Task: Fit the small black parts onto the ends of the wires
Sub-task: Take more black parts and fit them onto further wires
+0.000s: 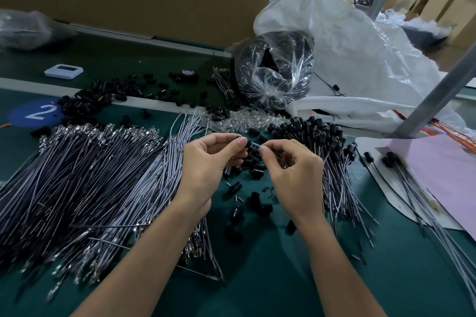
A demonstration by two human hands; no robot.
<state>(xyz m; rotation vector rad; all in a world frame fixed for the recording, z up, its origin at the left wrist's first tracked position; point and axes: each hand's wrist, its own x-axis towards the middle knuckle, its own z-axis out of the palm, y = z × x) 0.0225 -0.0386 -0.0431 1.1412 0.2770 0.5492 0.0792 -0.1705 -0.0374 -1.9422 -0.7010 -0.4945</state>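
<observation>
My left hand [210,159] pinches a thin wire end between thumb and forefinger above the green bench. My right hand [291,165] pinches a small black part [253,147] right beside it, the two hands nearly touching. A large heap of grey wires [90,183] with metal terminals lies to the left. Loose black parts [244,203] are scattered on the bench between my forearms. To the right lies a pile of wires with black parts fitted [322,136].
A clear bag of black parts [275,72] stands behind, against a big white plastic sack [347,41]. More black parts [103,95] lie at the back left near a white device [64,70]. Pink sheet [443,175] and a metal post [438,90] at right.
</observation>
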